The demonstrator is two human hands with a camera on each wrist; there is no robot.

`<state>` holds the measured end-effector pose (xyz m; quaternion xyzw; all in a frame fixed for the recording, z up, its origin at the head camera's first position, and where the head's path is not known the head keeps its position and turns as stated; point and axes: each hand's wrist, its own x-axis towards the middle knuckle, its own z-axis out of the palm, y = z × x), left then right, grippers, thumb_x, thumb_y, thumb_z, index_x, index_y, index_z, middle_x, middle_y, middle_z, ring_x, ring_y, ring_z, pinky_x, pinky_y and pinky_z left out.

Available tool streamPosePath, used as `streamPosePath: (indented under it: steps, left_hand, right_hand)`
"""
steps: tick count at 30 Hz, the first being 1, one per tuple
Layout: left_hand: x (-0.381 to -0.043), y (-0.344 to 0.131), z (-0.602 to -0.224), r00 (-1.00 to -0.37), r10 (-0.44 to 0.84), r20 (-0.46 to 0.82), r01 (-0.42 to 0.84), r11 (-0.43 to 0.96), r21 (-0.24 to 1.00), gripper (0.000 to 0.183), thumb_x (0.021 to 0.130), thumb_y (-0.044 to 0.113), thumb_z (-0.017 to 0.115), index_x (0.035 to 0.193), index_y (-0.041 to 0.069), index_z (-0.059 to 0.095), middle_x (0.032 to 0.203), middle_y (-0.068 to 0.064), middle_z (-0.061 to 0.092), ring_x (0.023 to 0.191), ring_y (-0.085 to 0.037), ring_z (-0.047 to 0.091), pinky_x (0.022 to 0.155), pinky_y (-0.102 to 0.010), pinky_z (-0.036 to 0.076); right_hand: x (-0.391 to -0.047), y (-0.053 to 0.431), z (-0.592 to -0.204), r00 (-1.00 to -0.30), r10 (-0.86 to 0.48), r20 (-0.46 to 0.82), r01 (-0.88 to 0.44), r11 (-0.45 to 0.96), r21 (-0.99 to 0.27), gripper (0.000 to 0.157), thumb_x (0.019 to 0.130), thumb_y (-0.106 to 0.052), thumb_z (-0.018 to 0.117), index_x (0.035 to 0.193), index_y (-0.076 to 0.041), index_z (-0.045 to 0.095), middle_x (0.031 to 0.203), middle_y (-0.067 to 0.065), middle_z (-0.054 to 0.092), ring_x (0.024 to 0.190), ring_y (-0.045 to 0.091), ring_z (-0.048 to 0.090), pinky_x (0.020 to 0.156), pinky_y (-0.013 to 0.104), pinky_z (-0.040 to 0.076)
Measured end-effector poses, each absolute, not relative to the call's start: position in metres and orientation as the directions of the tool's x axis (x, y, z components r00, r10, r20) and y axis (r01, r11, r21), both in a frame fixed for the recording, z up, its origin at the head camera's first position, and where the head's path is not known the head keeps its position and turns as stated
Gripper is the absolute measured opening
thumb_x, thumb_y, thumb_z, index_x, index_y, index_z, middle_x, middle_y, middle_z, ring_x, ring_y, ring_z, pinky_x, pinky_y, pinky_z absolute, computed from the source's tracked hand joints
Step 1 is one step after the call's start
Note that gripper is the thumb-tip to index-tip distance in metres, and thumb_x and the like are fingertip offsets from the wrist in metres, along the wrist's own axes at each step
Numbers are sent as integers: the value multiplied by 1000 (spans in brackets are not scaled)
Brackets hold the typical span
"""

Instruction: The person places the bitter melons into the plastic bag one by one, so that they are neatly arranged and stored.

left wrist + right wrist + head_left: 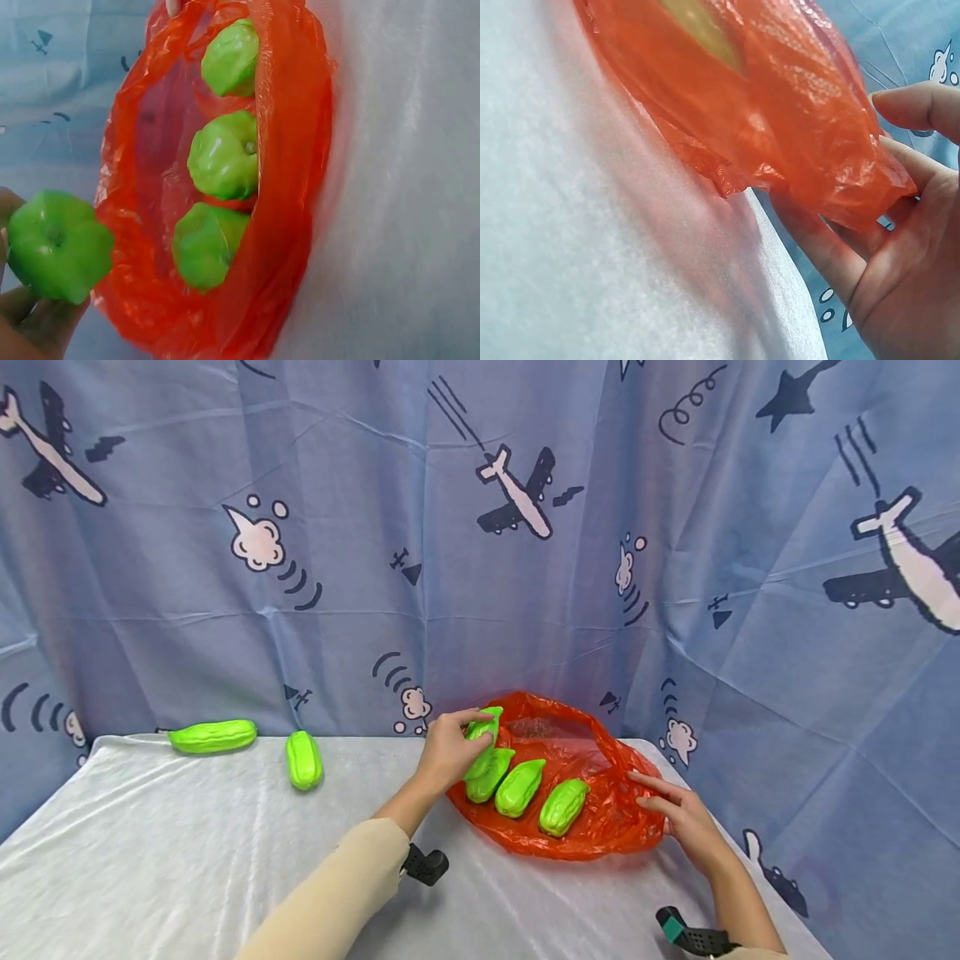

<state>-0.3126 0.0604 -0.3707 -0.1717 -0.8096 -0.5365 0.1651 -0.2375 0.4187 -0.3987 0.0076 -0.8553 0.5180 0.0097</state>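
Observation:
In the head view my left hand (452, 750) grips a ridged green vegetable (480, 731) at the left side of a red plastic bag (615, 835). In the left wrist view this green vegetable (60, 246) shows its lobed, dimpled end beside the bag's rim. Three similar vegetables (564, 807) lie side by side inside the bag, which gapes open. My right hand (686, 820) holds the bag's right side; in the right wrist view the thin red plastic (840, 172) runs between thumb and fingers, which partly hides the grip.
Two more green vegetables lie on the white-covered table (135, 843): a long one (213, 737) near the back left edge and a shorter one (303, 761) to its right. A blue curtain (337, 510) printed with planes hangs behind the table and along its right side.

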Motion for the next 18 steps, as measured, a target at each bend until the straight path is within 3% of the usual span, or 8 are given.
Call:
streamPosePath:
  steps: [3,5,9,10,12,15,18]
  left_hand:
    - [-315,69,-371,-901,125,414,430,374,822,25,87,11,73,111,10,79,114,-12,76,74,-15,59,66,-23,50]
    - [-317,73,-371,-907,160,389,420,396,817,24,88,12,73,111,10,79,108,-10,77,84,-15,61,72,-25,52]
    - [-319,79,-370,-912,246,327,406,432,806,25,90,13,72,114,11,78,104,-9,76,63,-12,47,58,-24,44]
    - [-320,80,-370,-910,262,320,408,439,800,25,90,12,72,114,12,78,104,-9,76,61,-11,42,56,-23,39]
    - [-321,83,-370,-910,285,300,403,444,800,26,90,12,71,115,12,78,108,-9,76,62,-12,44,56,-24,40]
    - [-323,87,-370,-909,303,286,403,463,789,25,90,13,72,114,12,78,118,-8,75,85,-15,62,73,-28,54]
    - [-326,91,-372,-911,321,259,391,471,791,24,91,14,72,114,12,78,123,-8,73,110,-20,66,94,-36,57]
  right_hand:
    - [-237,419,-399,-1000,1,22,-19,462,-887,53,103,-28,54,149,-4,47,157,26,38,102,-8,56,94,47,59]
    - [-237,419,-399,-1000,0,17,-15,459,-888,53,103,-28,54,149,-4,46,157,26,38,103,-6,57,94,47,59]
    - [-238,416,-399,-1000,3,4,-2,469,-883,53,103,-29,55,150,-5,47,157,25,39,110,2,57,93,42,60]
    - [-239,415,-399,-1000,4,-2,4,471,-882,54,103,-29,55,150,-6,46,158,24,38,112,5,57,93,41,60]
    - [-240,414,-399,-1000,4,-8,9,476,-879,54,102,-30,55,150,-6,46,158,24,38,115,9,57,91,37,60]
    - [-240,414,-399,-1000,3,-10,11,474,-881,54,102,-29,55,151,-6,46,158,24,38,115,9,58,89,34,61]
    - [-239,415,-399,-1000,7,-6,9,476,-879,53,103,-28,54,150,-5,46,158,24,39,114,9,58,89,36,61]
